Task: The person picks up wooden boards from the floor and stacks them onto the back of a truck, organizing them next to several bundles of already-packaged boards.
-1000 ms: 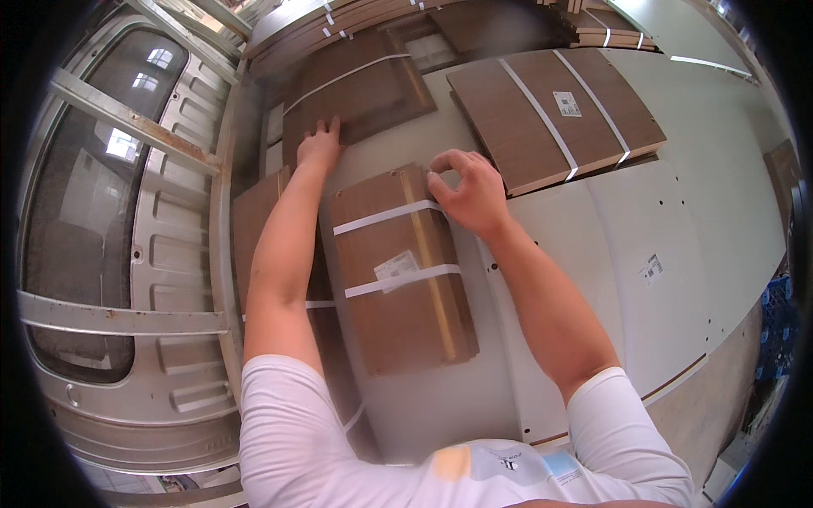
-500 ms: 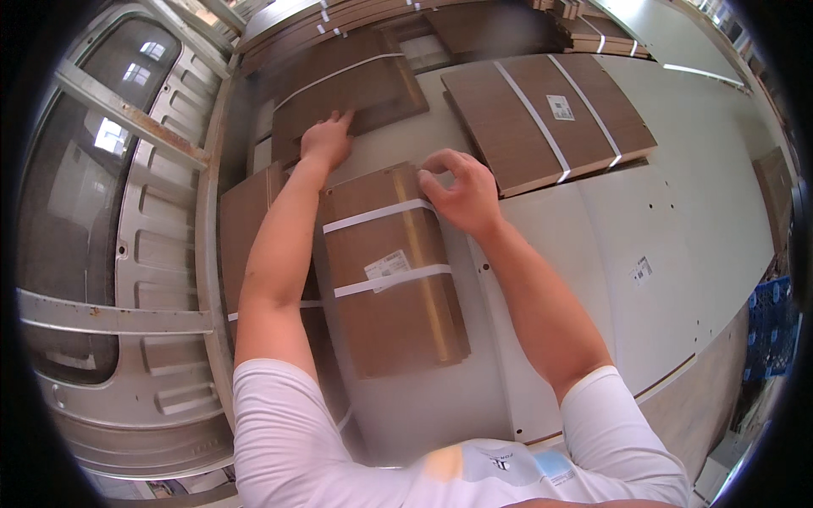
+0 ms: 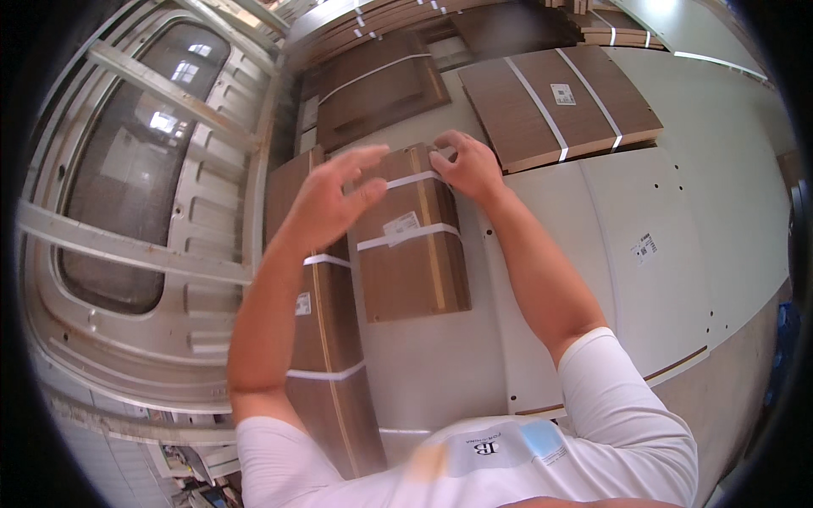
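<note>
Beneath, pale panel (image 3: 419, 372). On it, strapped brown bundle (image 3: 406, 284), upper end between left hand (image 3: 332, 203) and right hand (image 3: 471, 172). Left: extended fingers, parted thumb, over upper left corner. Right: curled fingers at upper right corner; impossible to tell if pinching.

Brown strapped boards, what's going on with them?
A person in a white T-shirt has both hands at a small, white-strapped bundle of brown rectangular boards. The right hand curls at its far right corner; the open left hand hides its far left corner. A wider brown strapped bundle lies to the right, beside white panels.
</note>
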Motion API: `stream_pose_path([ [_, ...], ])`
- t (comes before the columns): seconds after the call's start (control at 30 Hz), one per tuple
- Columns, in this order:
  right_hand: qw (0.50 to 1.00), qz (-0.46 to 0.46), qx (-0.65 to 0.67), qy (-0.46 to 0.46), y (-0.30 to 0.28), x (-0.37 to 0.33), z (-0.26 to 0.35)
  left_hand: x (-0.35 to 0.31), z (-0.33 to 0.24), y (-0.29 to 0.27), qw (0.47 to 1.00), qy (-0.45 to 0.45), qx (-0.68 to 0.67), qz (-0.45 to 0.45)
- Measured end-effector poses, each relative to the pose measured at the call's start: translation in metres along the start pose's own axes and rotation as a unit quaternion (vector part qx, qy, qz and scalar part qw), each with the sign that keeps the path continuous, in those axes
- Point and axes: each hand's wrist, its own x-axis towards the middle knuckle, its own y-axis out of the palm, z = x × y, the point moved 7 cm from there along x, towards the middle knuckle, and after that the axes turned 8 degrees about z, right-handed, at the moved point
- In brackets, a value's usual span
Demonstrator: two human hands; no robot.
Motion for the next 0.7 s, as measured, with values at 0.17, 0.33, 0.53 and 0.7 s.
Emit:
stream_pose_path([
  [0.17, 0.999, 0.029, 0.012, 0.013, 0.009, 0.001, 0.002, -0.118, -0.077, 0.038, 0.998, -0.029, 0.02, -0.052],
  [0.33, 0.999, 0.017, -0.006, -0.034, 0.014, -0.004, 0.006, -0.285, -0.102, 0.088, 0.947, -0.119, -0.105, -0.281],
  [0.53, 0.996, 0.069, -0.053, -0.022, 0.028, -0.011, 0.011, -0.492, -0.09, 0.181, 0.758, -0.381, -0.093, -0.522],
  [0.7, 0.989, 0.145, -0.013, -0.023, 0.029, -0.012, 0.012, -0.597, -0.061, 0.272, 0.582, -0.475, -0.174, -0.636],
])
